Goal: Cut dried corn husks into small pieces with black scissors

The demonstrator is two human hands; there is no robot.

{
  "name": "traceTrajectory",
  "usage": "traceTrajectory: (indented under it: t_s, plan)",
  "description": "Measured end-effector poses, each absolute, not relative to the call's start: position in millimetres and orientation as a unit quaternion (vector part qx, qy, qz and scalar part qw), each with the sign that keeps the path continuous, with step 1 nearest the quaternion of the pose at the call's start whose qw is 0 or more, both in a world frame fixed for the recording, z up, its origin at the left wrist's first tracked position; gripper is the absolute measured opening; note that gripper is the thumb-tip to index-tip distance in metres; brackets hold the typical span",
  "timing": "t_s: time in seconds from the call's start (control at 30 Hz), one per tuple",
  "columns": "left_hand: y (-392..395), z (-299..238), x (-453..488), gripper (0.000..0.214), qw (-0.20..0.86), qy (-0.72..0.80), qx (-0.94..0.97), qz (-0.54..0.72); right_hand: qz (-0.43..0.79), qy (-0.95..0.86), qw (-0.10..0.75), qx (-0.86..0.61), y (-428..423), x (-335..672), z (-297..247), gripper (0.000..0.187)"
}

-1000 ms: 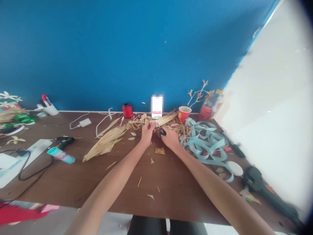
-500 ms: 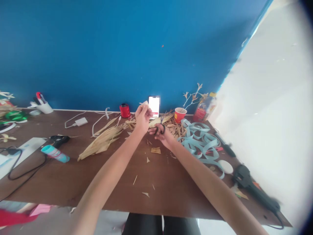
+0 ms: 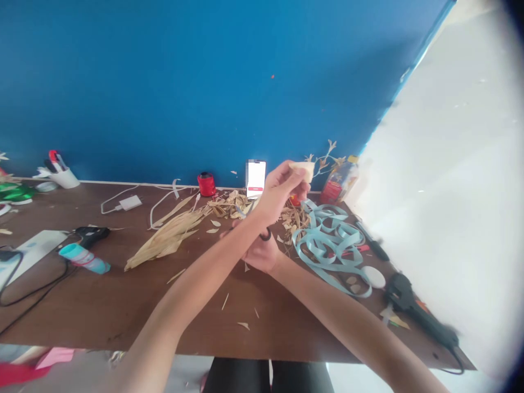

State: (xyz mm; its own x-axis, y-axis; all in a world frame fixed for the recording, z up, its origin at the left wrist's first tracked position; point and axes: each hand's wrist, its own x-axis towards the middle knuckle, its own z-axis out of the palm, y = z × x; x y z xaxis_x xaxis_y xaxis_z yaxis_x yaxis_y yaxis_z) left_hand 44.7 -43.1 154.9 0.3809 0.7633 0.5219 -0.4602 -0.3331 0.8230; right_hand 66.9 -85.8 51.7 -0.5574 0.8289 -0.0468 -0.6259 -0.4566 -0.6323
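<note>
My left hand (image 3: 282, 188) is raised above the brown table (image 3: 123, 305) and reaches across to the right, its fingers pinched on a small pale husk piece (image 3: 303, 169). Below it, my right hand (image 3: 257, 252) is closed on black-handled scissors (image 3: 265, 236), partly hidden by my left forearm. A pile of dried corn husks (image 3: 172, 234) lies to the left of both hands, with cut scraps scattered around them.
Light-blue ribbon (image 3: 331, 243) is heaped to the right, with a black glue gun (image 3: 413, 308) beyond it. A phone (image 3: 256, 178), red spool (image 3: 206, 184) and orange bottle (image 3: 339, 183) stand by the blue wall. A teal tube (image 3: 84, 257), another glue gun (image 3: 92, 234) and cables lie left.
My left hand lifted off the husk pile with a pale piece and swung up and right. My right hand drew back toward me with the scissors.
</note>
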Motion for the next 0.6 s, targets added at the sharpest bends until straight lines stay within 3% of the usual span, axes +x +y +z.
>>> traceTrajectory:
  t_s: [0.07,0.17,0.23,0.37,0.43,0.6]
  plan:
    - [-33.5,155.6,29.4,0.021,0.549,0.124,0.626,0.540,0.777,-0.231,0.549,-0.203,-74.2,75.5,57.5,0.018]
    - [-15.5,158.2,13.8,0.024,0.537,0.129,0.595,0.584,0.768,-0.229,0.568,-0.188,-68.7,77.6,63.7,0.020]
    - [-7.8,159.5,14.3,0.024,0.533,0.146,0.553,0.624,0.796,-0.255,0.525,-0.158,-75.6,68.8,63.1,0.020]
    - [-10.9,159.9,29.6,0.019,0.529,0.112,0.602,0.588,0.874,-0.301,0.341,-0.173,-94.5,47.2,53.6,0.036]
    - [-14.7,163.0,28.6,0.019,0.527,0.115,0.640,0.547,0.880,-0.295,0.341,-0.151,-93.7,49.4,53.2,0.040]
    - [-0.5,176.7,-17.2,0.012,0.441,0.204,0.623,0.613,0.751,-0.253,0.584,-0.175,-59.4,97.3,70.6,0.028]
